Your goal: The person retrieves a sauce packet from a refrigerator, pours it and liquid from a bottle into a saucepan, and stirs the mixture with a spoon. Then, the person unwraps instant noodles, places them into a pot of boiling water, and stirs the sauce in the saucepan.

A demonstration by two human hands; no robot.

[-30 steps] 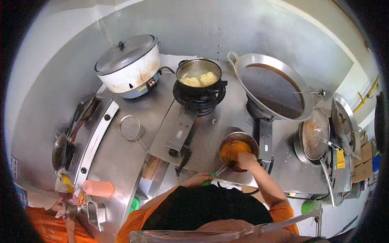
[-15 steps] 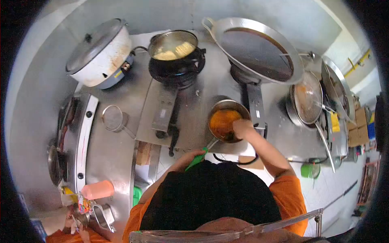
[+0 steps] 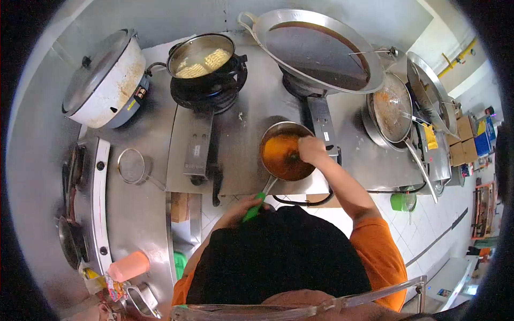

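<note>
My left hand [image 3: 247, 206] is wrapped around the green handle [image 3: 255, 207] of a small metal saucepan [image 3: 272, 170] at the middle of the counter. Orange-brown liquid or residue [image 3: 281, 150] covers its inside. My right hand [image 3: 312, 150] reaches over the pan's right rim, fingers closed and pointing down inside. Something dark shows by the fingertips, but I cannot make out what they hold. Behind, a pot [image 3: 201, 59] with noodle blocks [image 3: 216, 59] in cloudy liquid stands on a black burner [image 3: 203, 93].
A large wok [image 3: 257, 40] of dark liquid stands behind right. A strainer [image 3: 394, 109] rests over a pot on the right. To the left are a lidded white cooker [image 3: 110, 88], a small sieve [image 3: 131, 166] and an orange-pink bottle [image 3: 129, 266]. A person's hand [image 3: 99, 312] shows lower left.
The camera view has turned, so the stove items sit further left. My right hand has shifted slightly at the pan's right side. The left hand keeps its hold on the handle.
</note>
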